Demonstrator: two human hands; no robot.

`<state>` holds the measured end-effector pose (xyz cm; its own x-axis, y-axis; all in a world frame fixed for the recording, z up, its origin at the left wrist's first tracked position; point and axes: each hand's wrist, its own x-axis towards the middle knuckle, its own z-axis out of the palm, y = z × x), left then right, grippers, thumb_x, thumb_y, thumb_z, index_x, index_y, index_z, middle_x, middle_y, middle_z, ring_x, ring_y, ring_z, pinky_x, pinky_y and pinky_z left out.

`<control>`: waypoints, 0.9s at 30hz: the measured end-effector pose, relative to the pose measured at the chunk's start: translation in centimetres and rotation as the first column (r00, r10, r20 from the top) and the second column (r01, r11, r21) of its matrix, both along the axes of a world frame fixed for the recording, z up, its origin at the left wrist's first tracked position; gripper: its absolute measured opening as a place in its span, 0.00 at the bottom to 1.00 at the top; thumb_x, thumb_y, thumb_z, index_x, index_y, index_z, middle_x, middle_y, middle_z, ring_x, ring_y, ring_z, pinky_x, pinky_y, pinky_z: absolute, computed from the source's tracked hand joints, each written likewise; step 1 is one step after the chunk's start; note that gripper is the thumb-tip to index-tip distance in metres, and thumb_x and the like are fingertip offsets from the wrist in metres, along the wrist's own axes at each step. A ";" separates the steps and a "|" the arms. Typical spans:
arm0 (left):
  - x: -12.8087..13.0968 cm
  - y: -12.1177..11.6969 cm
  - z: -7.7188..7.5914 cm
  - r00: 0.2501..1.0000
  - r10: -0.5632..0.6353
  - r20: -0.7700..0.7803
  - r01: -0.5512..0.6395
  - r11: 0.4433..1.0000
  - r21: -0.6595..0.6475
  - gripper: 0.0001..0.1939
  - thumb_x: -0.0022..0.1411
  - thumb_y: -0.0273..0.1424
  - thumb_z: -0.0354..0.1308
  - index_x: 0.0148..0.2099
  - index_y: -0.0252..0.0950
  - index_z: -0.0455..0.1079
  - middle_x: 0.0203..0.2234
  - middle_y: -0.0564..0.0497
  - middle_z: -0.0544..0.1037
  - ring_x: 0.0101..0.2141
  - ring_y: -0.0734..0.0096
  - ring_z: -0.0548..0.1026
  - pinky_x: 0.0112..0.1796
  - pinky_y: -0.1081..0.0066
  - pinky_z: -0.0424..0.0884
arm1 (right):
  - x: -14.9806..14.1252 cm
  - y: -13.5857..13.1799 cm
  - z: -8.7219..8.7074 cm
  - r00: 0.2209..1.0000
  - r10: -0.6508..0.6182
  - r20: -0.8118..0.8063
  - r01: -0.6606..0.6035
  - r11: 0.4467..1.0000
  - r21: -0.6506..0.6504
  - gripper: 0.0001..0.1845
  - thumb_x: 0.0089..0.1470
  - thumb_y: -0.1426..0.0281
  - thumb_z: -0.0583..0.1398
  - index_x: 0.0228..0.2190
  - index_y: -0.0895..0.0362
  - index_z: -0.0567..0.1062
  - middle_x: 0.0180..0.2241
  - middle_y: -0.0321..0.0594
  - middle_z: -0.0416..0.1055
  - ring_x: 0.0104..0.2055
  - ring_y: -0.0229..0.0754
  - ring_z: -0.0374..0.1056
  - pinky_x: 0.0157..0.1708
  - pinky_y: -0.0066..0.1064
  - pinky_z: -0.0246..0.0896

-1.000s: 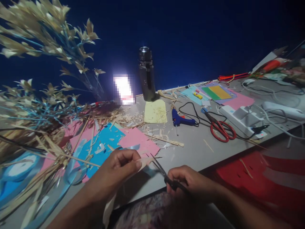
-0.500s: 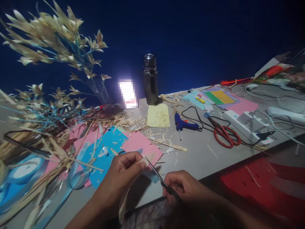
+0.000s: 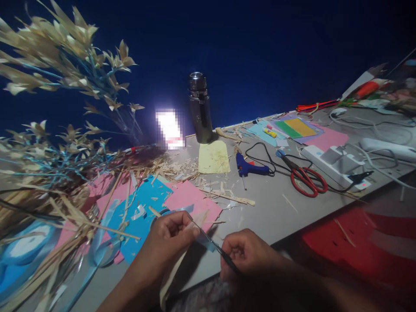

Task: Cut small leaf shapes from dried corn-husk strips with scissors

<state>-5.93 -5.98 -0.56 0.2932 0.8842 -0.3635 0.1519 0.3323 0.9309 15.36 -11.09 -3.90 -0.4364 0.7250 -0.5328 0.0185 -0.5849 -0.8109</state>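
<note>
My left hand [image 3: 177, 236] is closed, thumb against fingers, on a pale dried husk strip [image 3: 172, 275] that hangs below it over the table's front edge. My right hand [image 3: 242, 251] grips a slim pair of scissors [image 3: 212, 245] with a dark handle. Their narrow metal blades slant up and left until the tips meet the strip beside my left thumb. Fingers partly hide the handle, and whether the blades are closed is hard to see. Below the blades lie pink paper [image 3: 203, 208] and a piece of light blue ribbon or film.
Husk stems with pale leaves [image 3: 81, 56] rise at left. Blue ribbon rolls [image 3: 29, 242] and blue paper [image 3: 143, 216] lie below. A dark flask [image 3: 200, 110] stands behind yellow paper [image 3: 213, 158]. Rightward are a glue gun [image 3: 251, 168], red-handled scissors [image 3: 307, 180] and a power strip [image 3: 334, 167].
The view has turned slightly, so most things sit a little further left. The scissors' blades have shifted slightly at the strip; both hands keep their hold.
</note>
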 end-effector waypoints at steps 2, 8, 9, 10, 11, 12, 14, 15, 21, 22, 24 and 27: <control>-0.1 0.2 0.4 1.000 -0.006 0.020 0.007 0.999 -0.032 0.21 0.51 0.44 0.70 0.25 0.36 0.64 0.17 0.58 0.63 0.20 0.78 0.57 0.22 0.75 0.51 | 0.1 0.1 -0.2 1.000 0.005 0.020 -0.005 1.000 0.011 0.17 0.35 0.66 0.74 0.22 0.59 0.72 0.17 0.30 0.65 0.21 0.32 0.57 0.20 0.23 0.47; -0.8 3.1 2.5 0.991 0.087 0.103 -0.086 0.996 -0.019 0.19 0.57 0.48 0.63 0.30 0.35 0.72 0.23 0.52 0.71 0.25 0.70 0.67 0.26 0.72 0.63 | 0.6 0.9 0.5 0.987 0.015 0.158 -0.032 0.994 0.101 0.18 0.38 0.63 0.74 0.22 0.59 0.72 0.18 0.28 0.62 0.21 0.30 0.54 0.18 0.22 0.42; -0.9 3.8 2.8 0.995 0.060 0.074 -0.062 0.998 0.021 0.20 0.58 0.48 0.62 0.30 0.35 0.73 0.24 0.51 0.72 0.27 0.69 0.68 0.28 0.71 0.65 | 0.7 1.1 0.8 0.984 0.019 0.179 -0.041 0.992 0.119 0.18 0.39 0.63 0.73 0.22 0.59 0.71 0.18 0.28 0.61 0.21 0.30 0.53 0.18 0.22 0.42; -0.9 4.4 3.1 1.000 0.010 0.028 -0.012 0.998 0.066 0.20 0.60 0.48 0.60 0.30 0.35 0.73 0.26 0.50 0.73 0.28 0.67 0.69 0.30 0.70 0.66 | 0.7 1.4 1.0 0.980 0.023 0.199 -0.051 0.989 0.138 0.18 0.40 0.63 0.73 0.22 0.59 0.70 0.18 0.28 0.60 0.21 0.30 0.52 0.17 0.22 0.42; -0.8 5.1 3.5 0.998 -0.053 -0.024 0.055 0.992 0.109 0.20 0.61 0.47 0.59 0.30 0.35 0.74 0.27 0.50 0.74 0.30 0.66 0.70 0.32 0.69 0.66 | 0.8 1.6 1.2 0.975 0.028 0.220 -0.065 0.985 0.162 0.19 0.40 0.63 0.73 0.22 0.58 0.70 0.18 0.28 0.60 0.21 0.30 0.52 0.17 0.22 0.41; -0.6 5.7 3.8 0.989 -0.120 -0.082 0.131 0.981 0.142 0.19 0.62 0.47 0.58 0.30 0.35 0.74 0.27 0.50 0.74 0.31 0.65 0.70 0.34 0.69 0.66 | 0.9 1.9 1.4 0.969 0.030 0.246 -0.080 0.978 0.192 0.19 0.41 0.62 0.72 0.21 0.58 0.69 0.18 0.28 0.59 0.21 0.30 0.51 0.17 0.22 0.40; 0.0 6.7 4.6 0.948 -0.254 -0.194 0.285 0.945 0.157 0.18 0.61 0.45 0.59 0.28 0.35 0.74 0.26 0.51 0.73 0.31 0.66 0.69 0.33 0.69 0.65 | 1.0 2.5 1.7 0.954 0.037 0.298 -0.117 0.960 0.255 0.22 0.41 0.61 0.73 0.20 0.58 0.67 0.18 0.28 0.58 0.21 0.29 0.50 0.16 0.22 0.39; 0.4 7.1 4.8 0.920 -0.311 -0.239 0.350 0.926 0.141 0.17 0.59 0.43 0.61 0.27 0.35 0.73 0.24 0.52 0.72 0.29 0.67 0.68 0.32 0.70 0.63 | 1.1 2.7 1.8 0.947 0.043 0.319 -0.136 0.952 0.274 0.22 0.41 0.60 0.73 0.20 0.58 0.67 0.18 0.28 0.58 0.21 0.29 0.50 0.16 0.22 0.39; 1.5 8.9 4.5 0.837 -0.488 -0.247 0.506 0.863 0.010 0.10 0.54 0.34 0.62 0.25 0.36 0.69 0.18 0.56 0.68 0.22 0.73 0.62 0.26 0.72 0.58 | 1.4 3.8 2.3 0.921 0.065 0.385 -0.190 0.936 0.297 0.24 0.41 0.58 0.73 0.19 0.57 0.65 0.17 0.28 0.58 0.20 0.29 0.49 0.16 0.23 0.39; 1.4 9.1 4.3 0.839 -0.494 -0.228 0.507 0.862 0.000 0.09 0.54 0.33 0.62 0.25 0.36 0.70 0.18 0.56 0.68 0.21 0.73 0.62 0.25 0.73 0.58 | 1.4 3.9 2.4 0.920 0.072 0.384 -0.197 0.934 0.297 0.24 0.41 0.59 0.73 0.19 0.57 0.66 0.17 0.28 0.58 0.20 0.29 0.49 0.16 0.23 0.39; 1.4 9.2 4.2 0.848 -0.488 -0.206 0.496 0.868 -0.013 0.07 0.53 0.31 0.62 0.25 0.36 0.71 0.18 0.56 0.68 0.21 0.74 0.61 0.24 0.73 0.57 | 1.6 4.0 2.4 0.924 0.089 0.371 -0.205 0.936 0.287 0.21 0.43 0.60 0.72 0.19 0.58 0.67 0.17 0.28 0.59 0.19 0.29 0.51 0.16 0.23 0.40; 1.5 9.3 4.2 0.864 -0.468 -0.187 0.471 0.882 -0.030 0.07 0.51 0.31 0.63 0.24 0.35 0.71 0.17 0.57 0.67 0.20 0.76 0.60 0.23 0.74 0.54 | 1.7 4.2 2.3 0.928 0.089 0.363 -0.206 0.932 0.298 0.18 0.46 0.62 0.70 0.20 0.58 0.69 0.16 0.28 0.60 0.19 0.30 0.52 0.16 0.23 0.41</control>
